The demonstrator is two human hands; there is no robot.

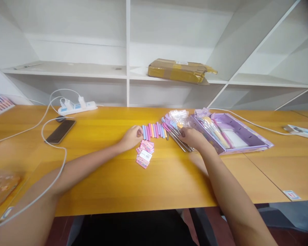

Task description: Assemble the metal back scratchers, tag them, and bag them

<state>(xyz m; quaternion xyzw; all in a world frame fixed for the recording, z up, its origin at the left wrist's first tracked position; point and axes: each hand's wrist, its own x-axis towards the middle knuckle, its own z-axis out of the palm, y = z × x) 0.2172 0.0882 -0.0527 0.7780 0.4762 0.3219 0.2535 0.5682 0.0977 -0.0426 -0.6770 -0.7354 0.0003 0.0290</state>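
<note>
My left hand (132, 137) is closed at the left end of a row of short pastel sticks (153, 131) in blue, pink, purple and orange. Its fingertips are beside the outermost blue stick; whatever they pinch is hidden. My right hand (195, 138) curls over a pile of thin metal rods (178, 138), whose coloured plastic tops (169, 122) fan out at the upper left. What sits between those fingers is hidden too. Just below the row lies a small overlapping stack of pink printed cards (145, 154), with a white barcode label showing.
Clear plastic bags (179, 117) lie behind the rods. To the right is a purple tray box (246, 147) holding wrapped items. A phone (61, 131), power strip (78, 107) and loose white cables occupy the left. A taped carton (178, 70) rests on the shelf.
</note>
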